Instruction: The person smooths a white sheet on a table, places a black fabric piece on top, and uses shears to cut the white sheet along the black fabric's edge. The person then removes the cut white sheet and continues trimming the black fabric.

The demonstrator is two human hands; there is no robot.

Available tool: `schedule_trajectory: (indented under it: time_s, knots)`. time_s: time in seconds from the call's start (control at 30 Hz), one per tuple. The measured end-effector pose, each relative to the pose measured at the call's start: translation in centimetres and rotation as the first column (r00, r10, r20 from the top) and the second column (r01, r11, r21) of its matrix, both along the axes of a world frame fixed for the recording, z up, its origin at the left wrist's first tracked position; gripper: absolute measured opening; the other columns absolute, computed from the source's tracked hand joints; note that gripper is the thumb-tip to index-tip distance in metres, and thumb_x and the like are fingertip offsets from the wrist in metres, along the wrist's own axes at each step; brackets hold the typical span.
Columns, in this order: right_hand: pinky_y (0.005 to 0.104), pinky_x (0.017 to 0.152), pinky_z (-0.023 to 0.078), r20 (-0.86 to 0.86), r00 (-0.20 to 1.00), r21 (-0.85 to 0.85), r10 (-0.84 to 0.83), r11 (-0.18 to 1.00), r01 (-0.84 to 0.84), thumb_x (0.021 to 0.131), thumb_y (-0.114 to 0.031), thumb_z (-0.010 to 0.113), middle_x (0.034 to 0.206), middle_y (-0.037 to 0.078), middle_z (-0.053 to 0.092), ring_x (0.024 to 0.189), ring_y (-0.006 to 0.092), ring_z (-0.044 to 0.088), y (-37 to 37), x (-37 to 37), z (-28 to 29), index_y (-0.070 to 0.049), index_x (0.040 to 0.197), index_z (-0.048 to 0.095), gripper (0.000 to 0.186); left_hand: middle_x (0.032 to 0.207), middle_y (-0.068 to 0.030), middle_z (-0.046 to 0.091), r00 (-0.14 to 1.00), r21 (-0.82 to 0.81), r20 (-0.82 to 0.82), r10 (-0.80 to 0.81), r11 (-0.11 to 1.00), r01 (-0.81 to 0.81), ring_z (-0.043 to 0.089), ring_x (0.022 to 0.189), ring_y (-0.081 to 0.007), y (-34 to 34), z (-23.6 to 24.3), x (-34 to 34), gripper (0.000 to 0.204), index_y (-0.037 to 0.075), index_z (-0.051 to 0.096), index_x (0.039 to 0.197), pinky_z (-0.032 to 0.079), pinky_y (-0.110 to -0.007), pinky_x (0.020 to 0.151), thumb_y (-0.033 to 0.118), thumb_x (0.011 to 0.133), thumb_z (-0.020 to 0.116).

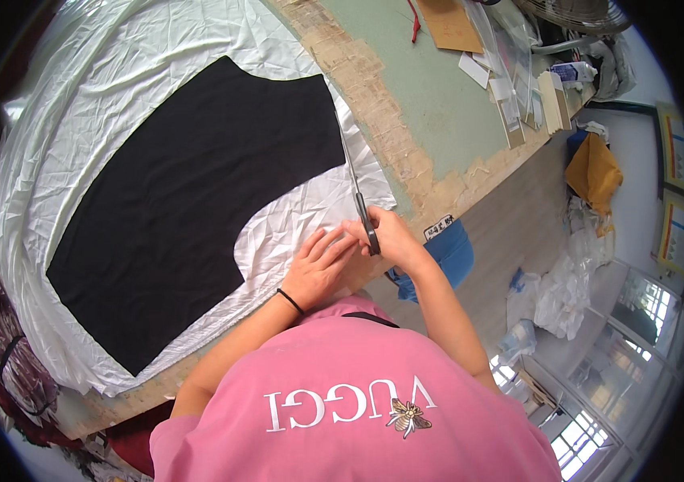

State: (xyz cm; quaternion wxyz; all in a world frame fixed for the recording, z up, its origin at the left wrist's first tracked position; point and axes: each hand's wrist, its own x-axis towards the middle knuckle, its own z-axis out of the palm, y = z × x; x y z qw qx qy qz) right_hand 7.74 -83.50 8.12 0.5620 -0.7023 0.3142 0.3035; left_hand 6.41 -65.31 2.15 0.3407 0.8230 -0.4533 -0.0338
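1. R hand [390,234]: fingers closed round blk handles of shears [371,230], at tbl's near edge.
2. Shears: long, slim; blades run out from R hand to approx 11 o'clock, close along R edge of blk fabric panel [189,189]. Can't tell if blades are parted or if they touch the panel.
3. L hand [318,269]: at 8 o'clock from R hand, palm down, fingers slightly apart & pointing to 1 o'clock; tips just beside R hand, contact w/ it unclear. Blk band [290,301] round L wrist.
4. Blk fabric panel: centre at 9–10 o'clock from R hand, spread mostly flat; deep curved cut-in on side facing L hand, shallow curve along top.
5. Under panel: crumpled wht cloth [302,213], showing all round it, esp. btwn panel & L hand.
6. Worktable [430,104]: pale green top w/ brown taped band at 12–1 o'clock. Brown cardboard [450,24] nr 12; pale card strips [555,100] & wht bottle [575,72] nr 2.
7. Beyond tbl edge, from R hand: orange bag [593,171] btwn 2 & 3; plastic bags [559,289] btwn 3 & 4; blue cloth [450,257] nr 4.
8. Far L, 8–9 o'clock: tied dark-red bundles [4,337].
9. Pink shirt [342,361] at 6–7, nr both hands.
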Motion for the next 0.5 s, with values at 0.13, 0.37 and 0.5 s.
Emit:
schedule_trajectory:
  time_s: [0.13, 0.37, 0.5]
  knots:
    - [0.0264, 0.048, 0.044, 0.077, 0.997, -0.097, 0.019, 0.995, -0.012, 0.079, -0.034, 0.070, 0.062, 0.008, 0.059, 0.050, 0.0115, 0.054, 0.2, 0.3, -1.0, 0.001, 0.074, 0.059, 0.037, 0.132, -0.0034, 0.047, 1.000, 0.001, -0.003, -0.001, 1.000, 0.001, 0.040, 0.127, -0.0215, 0.1, -0.1, 0.0, 0.046, 0.005, 0.058, 0.118, 0.030, -0.041, 0.107, 0.009, 0.072, 0.057]
    - [0.0210, 0.048, 0.042, 0.030, 0.999, -0.003, -0.030, 1.000, 0.030, 0.081, -0.033, 0.069, 0.062, 0.003, 0.057, 0.051, 0.0071, 0.053, 0.3, 0.9, -0.1, -0.001, 0.076, 0.057, 0.034, 0.134, -0.0033, 0.046, 1.000, -0.009, -0.008, 0.002, 1.000, -0.002, 0.040, 0.127, -0.0212, 0.1, -0.1, -0.1, 0.048, 0.005, 0.057, 0.119, 0.030, -0.041, 0.107, 0.009, 0.071, 0.058]
    - [0.0246, 0.048, 0.046, 0.047, 0.998, 0.037, -0.049, 0.998, 0.047, 0.079, -0.033, 0.070, 0.063, 0.006, 0.059, 0.051, 0.0096, 0.054, 0.2, 1.4, -0.2, 0.002, 0.075, 0.059, 0.037, 0.134, -0.0031, 0.046, 1.000, 0.001, -0.017, -0.002, 1.000, 0.002, 0.040, 0.127, -0.0206, 0.2, 0.1, -0.1, 0.047, 0.005, 0.057, 0.119, 0.029, -0.040, 0.107, 0.010, 0.072, 0.057]
